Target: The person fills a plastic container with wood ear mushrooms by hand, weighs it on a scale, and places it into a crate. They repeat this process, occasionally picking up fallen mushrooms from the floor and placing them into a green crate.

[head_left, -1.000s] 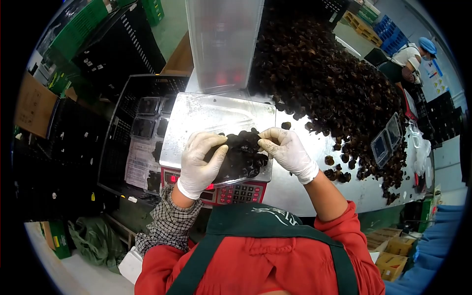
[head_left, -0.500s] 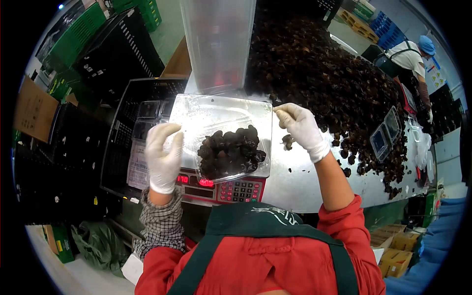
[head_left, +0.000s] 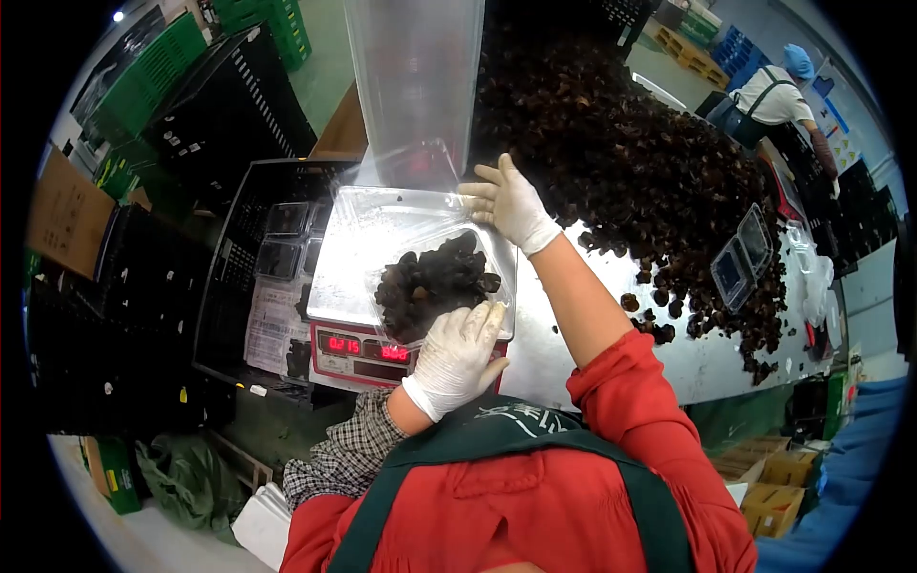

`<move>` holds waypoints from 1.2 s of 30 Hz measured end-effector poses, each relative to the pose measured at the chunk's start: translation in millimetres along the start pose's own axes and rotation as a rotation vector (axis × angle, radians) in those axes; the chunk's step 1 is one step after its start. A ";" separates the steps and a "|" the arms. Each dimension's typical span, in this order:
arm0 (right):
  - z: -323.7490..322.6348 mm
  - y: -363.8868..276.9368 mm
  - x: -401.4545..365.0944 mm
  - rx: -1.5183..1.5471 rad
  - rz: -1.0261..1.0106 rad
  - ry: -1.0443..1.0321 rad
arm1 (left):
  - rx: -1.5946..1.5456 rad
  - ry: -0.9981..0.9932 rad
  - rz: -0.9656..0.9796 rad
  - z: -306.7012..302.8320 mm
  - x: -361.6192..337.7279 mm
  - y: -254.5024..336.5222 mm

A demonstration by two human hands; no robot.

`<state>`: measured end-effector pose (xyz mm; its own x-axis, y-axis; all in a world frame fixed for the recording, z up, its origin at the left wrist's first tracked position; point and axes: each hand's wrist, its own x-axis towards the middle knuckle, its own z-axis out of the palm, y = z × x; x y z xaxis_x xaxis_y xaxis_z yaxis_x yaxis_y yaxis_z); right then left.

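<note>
**Right hand (head_left: 519, 210) spread beside the far edge of the scale (head_left: 349, 258), left hand (head_left: 449, 365) laid at the near edge of a filled clear tray (head_left: 497, 298)**

The right hand's fingers (head_left: 484, 191) are apart and lightly bent, pointing left, the thumb raised above them; nothing is clamped between them. They are close to a thin clear flap (head_left: 430, 167), apparently the tray's raised lid, but I cannot tell whether they touch it. The left hand's fingers lie straight and together, pointing away from the body, with the thumb held apart. Their tips meet the near right part of the tray; how firmly they press is unclear.

The right forearm, bare below a pushed-up red sleeve (head_left: 626, 382), reaches forward and inward. The left arm, in a checked sleeve (head_left: 353, 444), bends across the front of the body. Both hands wear white gloves.

The tray sits on the scale, turned at a slant. Its dark pieces (head_left: 435, 286) are glossy, ruffled and heaped in the middle. The scale's display (head_left: 341, 345) glows red.

Farther out, a black crate (head_left: 218, 306) with clear packs (head_left: 287, 219) stands at the left, a tall clear stack (head_left: 411, 86) rises beyond the scale, and a large heap of similar pieces (head_left: 611, 143) covers much of the metal table (head_left: 559, 368). A co-worker (head_left: 776, 100) in a blue cap bends at the far right.
</note>
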<state>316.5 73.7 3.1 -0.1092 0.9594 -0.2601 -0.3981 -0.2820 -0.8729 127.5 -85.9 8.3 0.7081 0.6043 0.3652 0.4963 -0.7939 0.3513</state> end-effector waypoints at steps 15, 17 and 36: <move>0.7 -19.8 -80.7 -0.696 -0.385 -0.155 | 0.117 0.145 0.092 1.0 19.3 -2.6; 0.7 -17.4 -82.4 -0.667 -0.376 -0.172 | 0.190 0.003 0.039 11.5 21.5 -8.7; 3.6 21.1 -146.2 -0.655 0.211 -0.036 | -1.296 0.334 -0.975 -41.3 -73.1 -53.9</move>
<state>320.7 -72.5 24.2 -0.1584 0.8801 -0.4477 0.2659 -0.3987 -0.8777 28.2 -84.5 -1.7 0.1842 0.9321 -0.3119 -0.1825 0.3442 0.9210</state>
